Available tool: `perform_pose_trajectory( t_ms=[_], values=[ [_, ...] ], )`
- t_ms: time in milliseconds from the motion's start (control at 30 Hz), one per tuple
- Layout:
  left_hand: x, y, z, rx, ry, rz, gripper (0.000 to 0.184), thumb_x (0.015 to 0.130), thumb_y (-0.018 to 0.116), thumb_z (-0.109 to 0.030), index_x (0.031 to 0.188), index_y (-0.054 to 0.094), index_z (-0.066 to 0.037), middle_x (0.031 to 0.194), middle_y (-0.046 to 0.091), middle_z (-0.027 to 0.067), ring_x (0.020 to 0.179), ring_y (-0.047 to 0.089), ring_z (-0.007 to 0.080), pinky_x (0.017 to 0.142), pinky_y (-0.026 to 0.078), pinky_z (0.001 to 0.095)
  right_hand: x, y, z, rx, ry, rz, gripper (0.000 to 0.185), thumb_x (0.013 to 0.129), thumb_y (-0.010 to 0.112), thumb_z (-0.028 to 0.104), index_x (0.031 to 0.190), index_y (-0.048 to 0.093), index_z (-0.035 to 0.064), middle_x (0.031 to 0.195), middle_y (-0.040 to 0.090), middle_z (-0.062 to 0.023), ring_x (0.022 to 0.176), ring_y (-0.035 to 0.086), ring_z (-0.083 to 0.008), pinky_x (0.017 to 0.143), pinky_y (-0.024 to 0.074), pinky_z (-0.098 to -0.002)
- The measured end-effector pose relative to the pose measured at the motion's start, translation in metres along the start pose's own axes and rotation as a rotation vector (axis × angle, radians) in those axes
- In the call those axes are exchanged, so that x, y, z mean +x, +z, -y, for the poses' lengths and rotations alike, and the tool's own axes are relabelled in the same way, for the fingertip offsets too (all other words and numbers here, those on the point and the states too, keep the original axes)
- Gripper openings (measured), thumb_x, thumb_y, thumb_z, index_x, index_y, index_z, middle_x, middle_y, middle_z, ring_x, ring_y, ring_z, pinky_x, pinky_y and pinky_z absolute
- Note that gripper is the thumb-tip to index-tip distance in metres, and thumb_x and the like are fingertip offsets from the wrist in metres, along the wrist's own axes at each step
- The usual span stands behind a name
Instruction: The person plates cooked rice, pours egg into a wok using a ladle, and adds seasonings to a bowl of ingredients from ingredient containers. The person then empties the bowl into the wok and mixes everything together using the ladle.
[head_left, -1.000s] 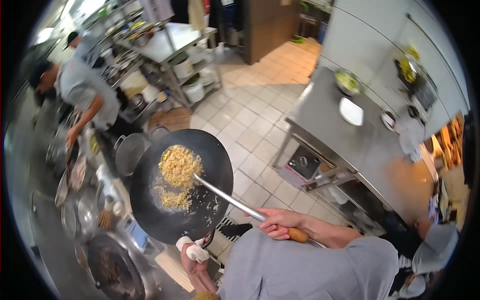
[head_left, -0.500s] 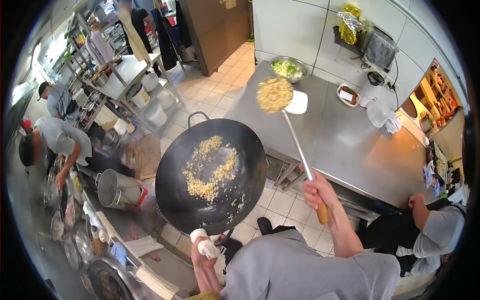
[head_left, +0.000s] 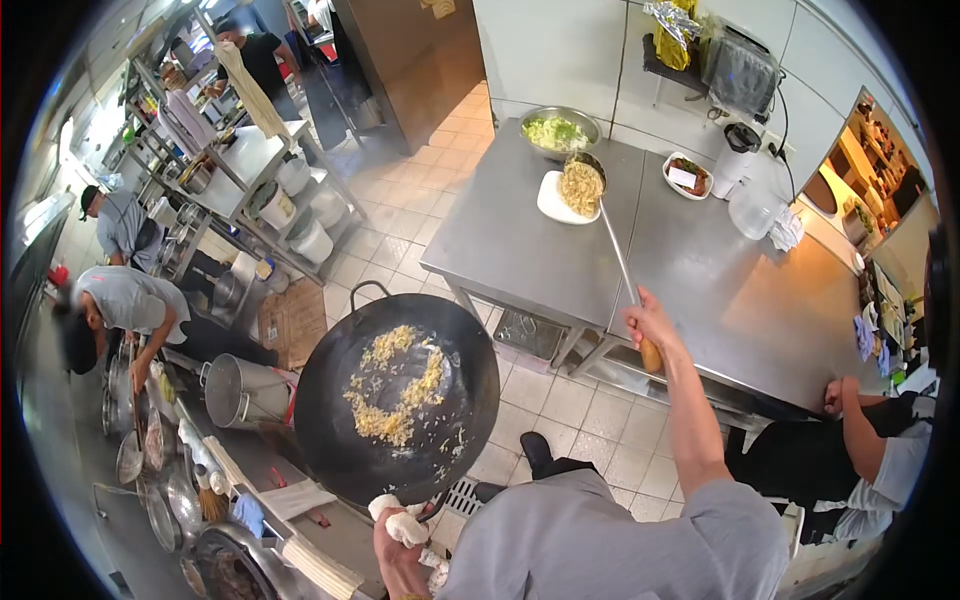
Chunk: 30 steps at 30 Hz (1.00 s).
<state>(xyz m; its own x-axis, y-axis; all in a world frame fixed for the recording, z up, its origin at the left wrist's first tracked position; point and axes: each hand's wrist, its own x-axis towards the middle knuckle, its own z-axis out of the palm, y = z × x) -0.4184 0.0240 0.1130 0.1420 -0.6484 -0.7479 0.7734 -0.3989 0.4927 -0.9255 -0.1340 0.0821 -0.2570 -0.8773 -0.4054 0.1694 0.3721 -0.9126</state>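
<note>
My left hand [head_left: 397, 560] is closed around the near handle of a large black wok [head_left: 322, 410], with a white cloth [head_left: 405, 526] between. The wok is off to the left of the steel table, and some fried rice [head_left: 385, 420] is scattered over its inside. In my right hand [head_left: 650, 322] is the wooden grip of a long steel ladle [head_left: 618, 250]. Its bowl, heaped with fried rice [head_left: 581, 188], is tilted over a white plate [head_left: 555, 207]. I cannot tell how much of that rice lies on the plate.
On the steel table [head_left: 500, 225] stand a metal bowl of chopped greens [head_left: 556, 133] and a white dish of food [head_left: 687, 177]. A metal pot [head_left: 235, 395] is left of the wok. Co-workers are at the left [head_left: 130, 300] and at the right [head_left: 870, 450].
My right hand has reached out and lowered the rice-filled ladle from above the table to the white plate. The wok has shifted a little down and left in view.
</note>
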Motion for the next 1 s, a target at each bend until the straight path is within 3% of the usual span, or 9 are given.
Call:
perform_pose_trajectory(
  t_ms=[200,333,500,600,700,800,867,967,1000],
  values=[
    [0.011,-0.058,0.0,-0.052,-0.041,0.028,0.023,0.075,0.053,-0.006,0.098,0.057,-0.003,0.093,0.067,0.0135,0.08,0.068,0.0346,0.068,0.06,0.0468,-0.007,-0.021,0.046,-0.325,-0.056,-0.078,0.034,0.086,0.058,0.007,0.119,0.051,0.0082,0.061,0.044,-0.0004,0.04,0.045,-0.009,0.033,0.0386,-0.0283],
    [0.004,-0.066,0.004,-0.081,-0.017,-0.074,0.02,0.075,0.053,-0.006,0.095,0.056,-0.004,0.091,0.066,0.0122,0.08,0.068,0.0335,0.071,0.06,0.0477,-0.004,-0.024,0.048,-0.754,-0.114,-0.177,0.052,0.087,0.059,0.009,0.137,0.043,0.0079,0.067,0.058,-0.012,0.051,0.059,-0.0232,0.046,0.0497,-0.039],
    [0.013,-0.085,0.014,-0.087,-0.083,-0.032,0.015,0.077,0.054,-0.006,0.091,0.056,-0.006,0.083,0.065,0.0101,0.067,0.067,0.0303,0.058,0.059,0.0418,0.03,-0.03,-0.052,-1.292,-0.315,-0.437,0.074,0.087,0.059,0.008,0.153,0.027,0.0121,0.079,0.066,-0.0253,0.071,0.067,-0.0413,0.068,0.0537,-0.0496],
    [0.011,-0.086,0.024,-0.124,-0.086,-0.086,0.012,0.078,0.055,-0.007,0.09,0.056,-0.008,0.078,0.064,0.009,0.06,0.065,0.0279,0.049,0.056,0.0375,0.017,-0.03,-0.043,-1.222,-0.242,-0.452,0.075,0.086,0.058,0.006,0.154,0.027,0.0169,0.083,0.067,-0.0275,0.081,0.066,-0.0459,0.075,0.052,-0.0533],
    [0.023,-0.084,0.032,-0.156,-0.086,-0.112,0.011,0.079,0.055,-0.007,0.089,0.056,-0.009,0.076,0.064,0.0091,0.058,0.065,0.0269,0.046,0.054,0.0354,0.013,-0.026,-0.034,-1.243,-0.32,-0.493,0.075,0.086,0.058,0.006,0.154,0.028,0.0189,0.084,0.066,-0.0271,0.077,0.065,-0.0461,0.074,0.052,-0.0522],
    [0.031,-0.087,0.039,-0.147,-0.083,-0.1,0.009,0.08,0.054,-0.007,0.088,0.056,-0.01,0.075,0.063,0.0077,0.057,0.065,0.0246,0.045,0.052,0.0343,-0.029,0.007,-0.017,-1.178,-0.417,-0.462,0.074,0.088,0.06,0.007,0.154,0.029,0.0173,0.08,0.067,-0.0186,0.064,0.066,-0.034,0.062,0.0542,-0.044],
    [0.03,-0.075,0.037,-0.113,-0.075,-0.083,0.008,0.08,0.054,-0.007,0.087,0.056,-0.01,0.074,0.063,0.007,0.057,0.065,0.0235,0.044,0.052,0.0339,-0.052,0.03,-0.019,-0.798,-0.472,-0.268,0.074,0.087,0.064,0.008,0.153,0.031,0.0147,0.089,0.069,-0.0145,0.063,0.066,-0.0271,0.062,0.0543,-0.0409],
    [0.042,-0.081,0.037,-0.157,-0.103,-0.056,0.003,0.081,0.054,-0.009,0.082,0.057,-0.01,0.076,0.064,0.0085,0.057,0.064,0.0237,0.044,0.052,0.0329,-0.128,0.079,0.01,-0.32,-0.233,0.085,0.076,0.087,0.067,0.008,0.154,0.03,0.0122,0.085,0.064,-0.003,0.051,0.054,-0.0087,0.046,0.0467,-0.0282],
    [0.048,-0.088,0.037,-0.167,-0.108,-0.029,0.003,0.081,0.054,-0.009,0.081,0.057,-0.01,0.076,0.064,0.0091,0.057,0.064,0.0241,0.044,0.052,0.0327,-0.145,0.087,0.006,-0.283,-0.216,0.191,0.075,0.088,0.066,0.008,0.154,0.03,0.0133,0.082,0.061,-0.0017,0.049,0.051,-0.0063,0.043,0.0431,-0.025]
  ],
)
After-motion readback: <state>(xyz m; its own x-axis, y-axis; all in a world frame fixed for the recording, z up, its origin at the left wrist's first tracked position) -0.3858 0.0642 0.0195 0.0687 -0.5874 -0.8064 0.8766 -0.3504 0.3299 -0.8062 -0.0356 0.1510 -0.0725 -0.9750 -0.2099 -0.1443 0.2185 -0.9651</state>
